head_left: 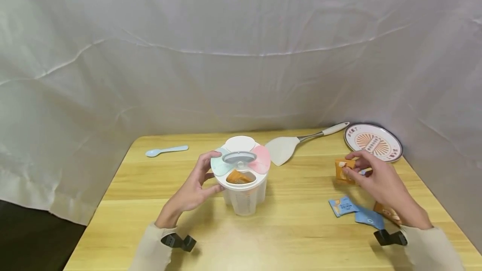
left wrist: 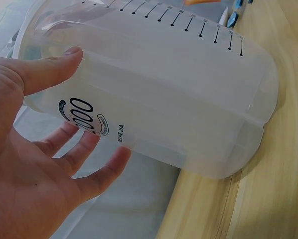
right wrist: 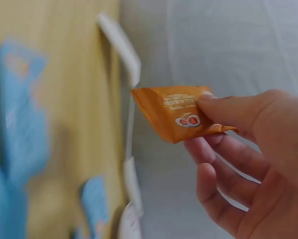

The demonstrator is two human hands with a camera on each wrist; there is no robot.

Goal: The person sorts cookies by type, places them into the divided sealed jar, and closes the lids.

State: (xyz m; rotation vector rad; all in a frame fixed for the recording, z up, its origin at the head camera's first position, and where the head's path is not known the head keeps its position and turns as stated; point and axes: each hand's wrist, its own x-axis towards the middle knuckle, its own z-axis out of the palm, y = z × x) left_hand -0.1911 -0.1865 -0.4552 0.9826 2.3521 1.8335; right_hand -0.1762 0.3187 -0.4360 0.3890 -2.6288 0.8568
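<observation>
My left hand (head_left: pixel 193 190) grips the side of a clear plastic container (head_left: pixel 244 202) with a white, green and pink divided lid (head_left: pixel 260 159). In the left wrist view, the thumb lies on one face of the container and the fingertips on another. One lid section is uncovered, and an orange packet (head_left: pixel 237 176) shows inside. At the right, my right hand (head_left: pixel 378 179) pinches another orange packet (right wrist: pixel 176 112) between thumb and fingers, above the table. Below that hand lie blue packets (head_left: pixel 343 206) and an orange-brown packet (head_left: pixel 388 212), partly covered by the wrist.
A light blue spoon (head_left: pixel 166 150) lies at the back left of the wooden table (head_left: pixel 293 237). Behind the container is a white spatula (head_left: pixel 282 149), its handle pointing to a round printed plate (head_left: pixel 391 139) at the back right. Grey cloth (head_left: pixel 241 83) hangs behind.
</observation>
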